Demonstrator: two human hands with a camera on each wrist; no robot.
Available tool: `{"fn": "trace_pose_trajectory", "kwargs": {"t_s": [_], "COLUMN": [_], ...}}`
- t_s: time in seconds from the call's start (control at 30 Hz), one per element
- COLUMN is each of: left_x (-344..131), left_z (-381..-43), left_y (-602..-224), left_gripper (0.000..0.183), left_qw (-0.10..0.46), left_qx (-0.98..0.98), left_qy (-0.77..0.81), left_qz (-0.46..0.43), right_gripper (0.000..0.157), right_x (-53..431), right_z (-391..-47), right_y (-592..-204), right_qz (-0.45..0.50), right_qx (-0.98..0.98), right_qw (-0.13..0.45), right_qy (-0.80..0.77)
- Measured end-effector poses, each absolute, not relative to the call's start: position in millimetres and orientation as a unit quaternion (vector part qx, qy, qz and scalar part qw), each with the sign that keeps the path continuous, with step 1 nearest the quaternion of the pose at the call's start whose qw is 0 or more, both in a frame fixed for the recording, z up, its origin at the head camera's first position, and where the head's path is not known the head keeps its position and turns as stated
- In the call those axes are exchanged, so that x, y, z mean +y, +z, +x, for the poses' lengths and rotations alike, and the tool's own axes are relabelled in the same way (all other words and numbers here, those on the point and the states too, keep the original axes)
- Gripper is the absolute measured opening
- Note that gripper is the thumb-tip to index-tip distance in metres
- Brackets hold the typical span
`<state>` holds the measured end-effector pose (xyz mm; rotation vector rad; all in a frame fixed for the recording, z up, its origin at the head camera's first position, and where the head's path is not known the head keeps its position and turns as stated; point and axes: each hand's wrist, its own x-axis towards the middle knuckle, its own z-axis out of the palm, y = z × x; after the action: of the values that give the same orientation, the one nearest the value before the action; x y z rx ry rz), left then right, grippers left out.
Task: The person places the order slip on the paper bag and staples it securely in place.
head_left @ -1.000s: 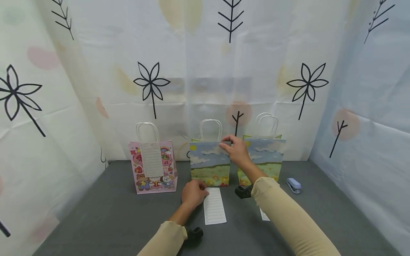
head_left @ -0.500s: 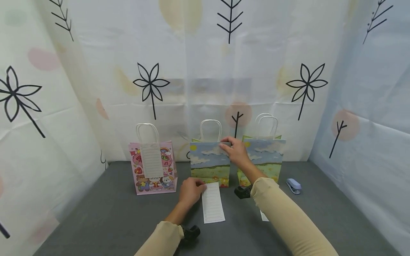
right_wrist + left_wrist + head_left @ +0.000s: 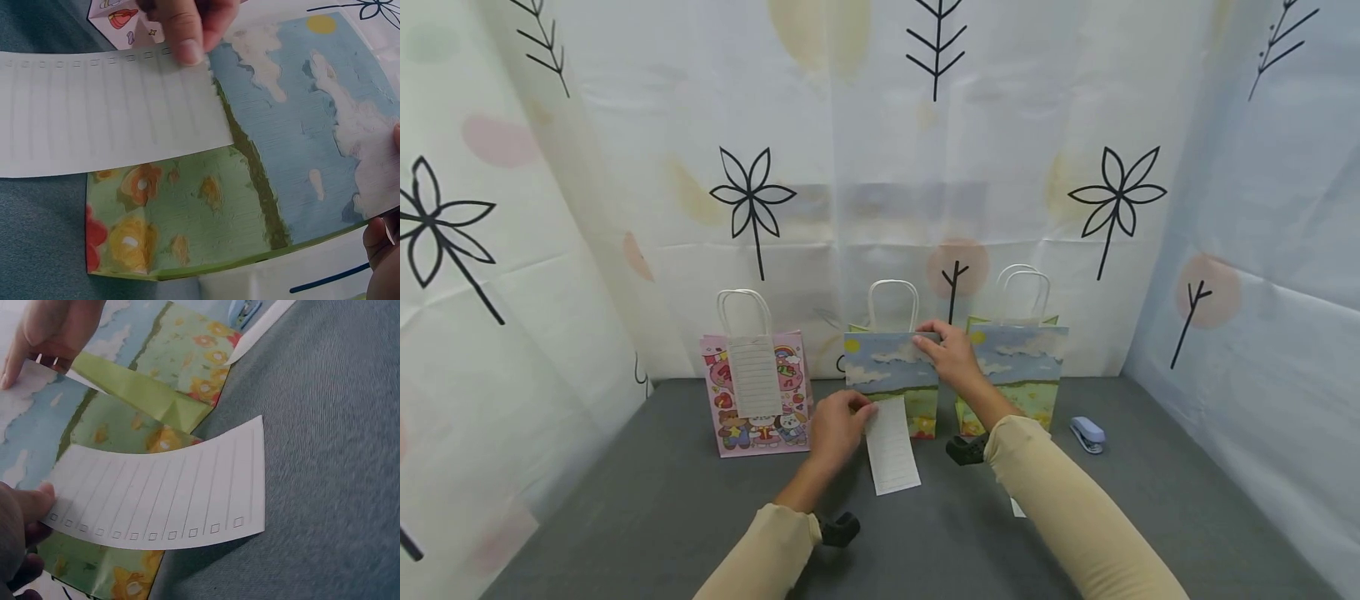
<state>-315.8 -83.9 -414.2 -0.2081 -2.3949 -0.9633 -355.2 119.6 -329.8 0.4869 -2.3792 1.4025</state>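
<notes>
My left hand (image 3: 838,423) pinches a white checklist slip (image 3: 892,450) by its upper left corner, between thumb and finger. The slip hangs tilted before the lower front of the middle paper bag (image 3: 887,362), which shows a sky and flower meadow. In the left wrist view the slip (image 3: 162,494) bows, its row of small boxes showing. My right hand (image 3: 953,354) grips that bag at its upper right edge; the right wrist view shows thumb and fingers of this hand (image 3: 384,262) only partly. White twisted handles (image 3: 893,283) stand up from the bag.
A pink paper bag (image 3: 797,400) stands left, with another lined slip (image 3: 756,375) against its front. At right are a second meadow bag (image 3: 1022,358) and a lilac stapler (image 3: 1087,435). A further slip (image 3: 1017,507) lies partly under my right forearm. Patterned cloth (image 3: 880,125) hangs behind.
My left hand has raised the slip from the grey table to the lower front of the middle bag. The right hand keeps its place at the bag's edge.
</notes>
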Motion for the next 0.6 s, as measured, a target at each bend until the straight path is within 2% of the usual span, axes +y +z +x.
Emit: {"fn": "trace_pose_trajectory", "kwargs": {"t_s": [0.23,0.6], "left_x": [-87,-92], "left_z": [-319,-333], "left_y": [-407,-388], "left_gripper": [0.016,0.017], "left_qw": [0.369,0.467], "left_qx": [-0.854,-0.793], "left_qy": [-0.341,-0.329], "left_qz": [-0.13,-0.211], "right_gripper": [0.021,0.02], "right_x": [119,117], "right_z": [-354,-353], "right_y": [-331,-332], "right_qz": [0.185,0.189], "right_qx": [-0.835,-0.833], "right_qw": [0.167,0.157], "right_qy": [0.491,0.495]}}
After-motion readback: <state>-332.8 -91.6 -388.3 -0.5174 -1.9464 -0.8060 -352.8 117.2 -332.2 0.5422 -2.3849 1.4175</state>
